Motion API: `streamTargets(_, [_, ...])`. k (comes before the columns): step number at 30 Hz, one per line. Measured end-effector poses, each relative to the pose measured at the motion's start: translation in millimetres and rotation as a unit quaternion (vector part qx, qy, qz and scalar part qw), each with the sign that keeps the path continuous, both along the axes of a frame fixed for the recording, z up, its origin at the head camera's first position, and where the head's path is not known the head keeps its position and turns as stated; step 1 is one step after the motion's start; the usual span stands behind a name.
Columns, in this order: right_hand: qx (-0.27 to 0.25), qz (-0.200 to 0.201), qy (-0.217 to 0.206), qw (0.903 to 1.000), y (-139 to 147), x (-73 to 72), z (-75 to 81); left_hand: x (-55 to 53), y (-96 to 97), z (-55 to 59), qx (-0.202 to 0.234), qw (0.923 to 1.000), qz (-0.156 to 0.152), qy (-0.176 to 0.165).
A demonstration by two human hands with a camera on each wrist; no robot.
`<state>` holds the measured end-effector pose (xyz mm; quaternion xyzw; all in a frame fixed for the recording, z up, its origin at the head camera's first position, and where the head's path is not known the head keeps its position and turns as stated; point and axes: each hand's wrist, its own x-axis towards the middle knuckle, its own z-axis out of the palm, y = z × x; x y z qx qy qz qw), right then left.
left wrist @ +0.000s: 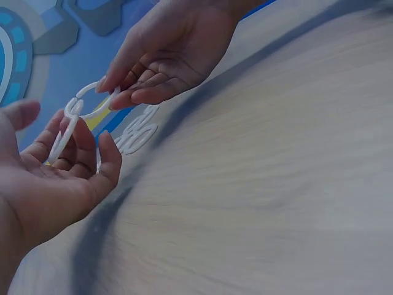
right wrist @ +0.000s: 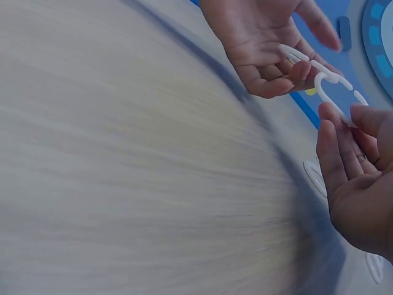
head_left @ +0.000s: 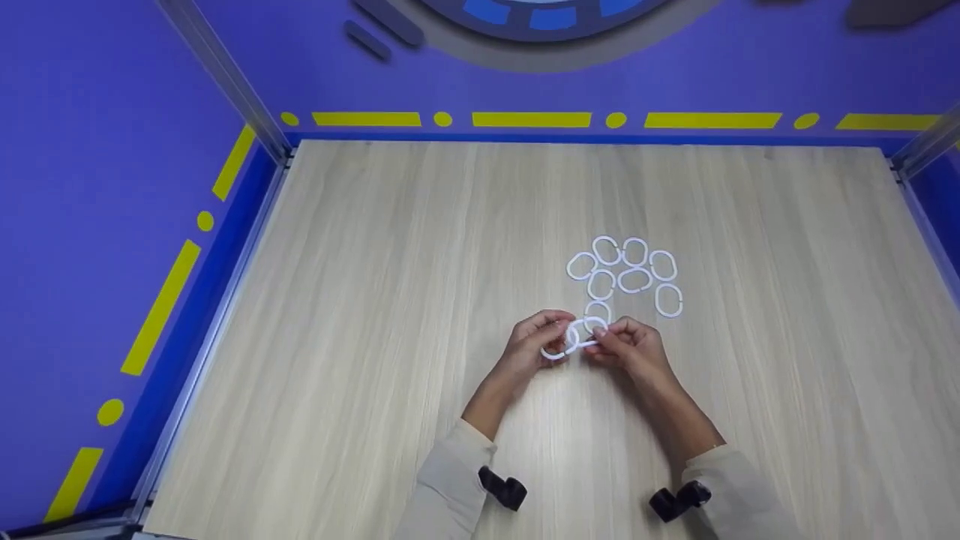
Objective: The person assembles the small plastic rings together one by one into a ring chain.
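Observation:
Both hands hold white plastic chain links hooked together, above the pale wooden table (head_left: pixel 337 337). My right hand (head_left: pixel 634 349) pinches one oval link (left wrist: pixel 92 115) between thumb and fingertips. Hooked through its left end is another link (left wrist: pixel 63 140), which sits among the curled fingers of my left hand (head_left: pixel 527 343). The left thumb is raised away from this link in both wrist views. Part of the left link is hidden by the fingers. A loose link (head_left: pixel 598 306) lies just beyond the hands, partly covered by the held ones in the head view.
Several more white links (head_left: pixel 635 280) lie loosely grouped on the table beyond the hands, slightly right of them. A blue-purple wall (head_left: pixel 525 90) with yellow dashes closes off the back, and another wall (head_left: pixel 90 187) the left side.

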<state>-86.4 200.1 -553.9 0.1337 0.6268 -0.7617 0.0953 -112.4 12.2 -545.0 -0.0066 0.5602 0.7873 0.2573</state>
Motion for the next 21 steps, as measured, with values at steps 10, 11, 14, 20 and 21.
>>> streamTargets(10, [-0.002, -0.010, 0.012, 0.9999, -1.4, -0.1, -0.4, 3.2, 6.7, -10.5, -0.078, 0.9887, -0.021, 0.126])
streamTargets(11, [-0.002, -0.006, 0.012, 0.9999, -1.5, 0.0, -0.6, 3.2, 6.5, -11.9, -0.088, 0.9863, -0.022, 0.138])
streamTargets(14, [0.004, 0.015, 0.018, 0.9997, -0.9, 1.0, -2.4, 2.8, 4.5, -14.3, -0.112, 0.9807, -0.029, 0.157])
streamTargets(20, [0.054, 0.104, 0.049, 0.9919, 7.7, 1.9, -4.6, -1.0, -6.9, -14.8, -0.144, 0.9753, -0.032, 0.164])
streamTargets(21, [0.070, 0.113, 0.058, 0.9894, 9.6, 1.2, -4.3, -2.3, -9.3, -15.2, -0.149, 0.9745, -0.030, 0.165])
